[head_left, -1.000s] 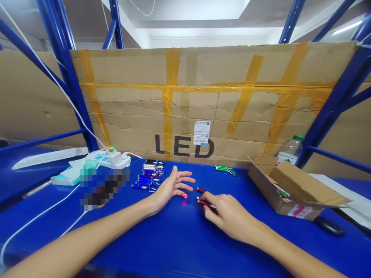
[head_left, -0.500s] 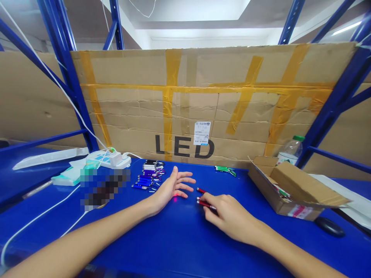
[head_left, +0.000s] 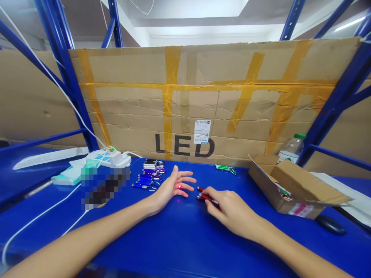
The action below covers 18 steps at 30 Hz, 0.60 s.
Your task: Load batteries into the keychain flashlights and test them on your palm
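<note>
My left hand (head_left: 176,187) is open, its fingers spread and its palm turned toward the right, with nothing in it. A red light spot shines on its fingers, and a fainter one lies on the blue table just below. My right hand (head_left: 228,206) has its fingers closed on a red laser pointer (head_left: 203,197) resting low over the table, its tip toward the left hand. Another red laser pointer (head_left: 199,189) lies just beyond, partly hidden by the fingers. Left of my left hand, several blue laser pointers (head_left: 141,186) lie in a column with purple, silver and black ones.
Green laser pointers (head_left: 222,167) lie near the cardboard wall (head_left: 139,108). On the right stand an open carton (head_left: 263,189), a bottle (head_left: 290,148) and a black mouse (head_left: 331,224). On the left are a power strip (head_left: 101,157), a white cable (head_left: 37,210) and a pixelated object (head_left: 106,189).
The red light has moved up onto the fingers of my left hand. My right hand and the red laser pointer have shifted slightly; the left hand stays nearly still.
</note>
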Available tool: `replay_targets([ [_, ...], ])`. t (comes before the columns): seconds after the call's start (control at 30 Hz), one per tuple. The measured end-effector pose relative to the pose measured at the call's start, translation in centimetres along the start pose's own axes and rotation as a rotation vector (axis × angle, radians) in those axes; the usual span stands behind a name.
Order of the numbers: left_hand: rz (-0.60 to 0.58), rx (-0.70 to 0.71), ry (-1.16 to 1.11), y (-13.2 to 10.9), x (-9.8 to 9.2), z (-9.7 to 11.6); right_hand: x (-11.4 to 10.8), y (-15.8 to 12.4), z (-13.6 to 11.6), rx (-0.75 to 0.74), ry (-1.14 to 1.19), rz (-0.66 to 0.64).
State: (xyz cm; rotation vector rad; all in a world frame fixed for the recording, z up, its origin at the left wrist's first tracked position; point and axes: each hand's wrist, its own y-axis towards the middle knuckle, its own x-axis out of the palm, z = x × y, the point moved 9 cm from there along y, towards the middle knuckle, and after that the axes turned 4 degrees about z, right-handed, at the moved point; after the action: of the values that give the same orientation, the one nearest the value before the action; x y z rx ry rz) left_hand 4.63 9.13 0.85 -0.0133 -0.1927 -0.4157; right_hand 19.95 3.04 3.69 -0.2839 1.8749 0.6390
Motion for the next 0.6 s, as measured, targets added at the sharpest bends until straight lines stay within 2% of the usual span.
replay_targets([
  [0.13,0.002,0.003,0.005,0.1,0.1,0.1,1.1,-0.3,-1.0,-0.068,-0.051,-0.072],
  [0.4,0.011,-0.020,0.013,-0.2,0.1,0.0,-1.0,0.2,1.1,0.065,0.033,0.071],
  [0.47,0.009,-0.016,0.017,-0.2,0.1,0.0,-0.9,0.1,0.6,0.032,0.031,0.044],
  [0.6,0.003,-0.006,0.022,0.0,0.2,0.1,0.8,-0.5,-1.7,-0.133,-0.005,-0.132],
])
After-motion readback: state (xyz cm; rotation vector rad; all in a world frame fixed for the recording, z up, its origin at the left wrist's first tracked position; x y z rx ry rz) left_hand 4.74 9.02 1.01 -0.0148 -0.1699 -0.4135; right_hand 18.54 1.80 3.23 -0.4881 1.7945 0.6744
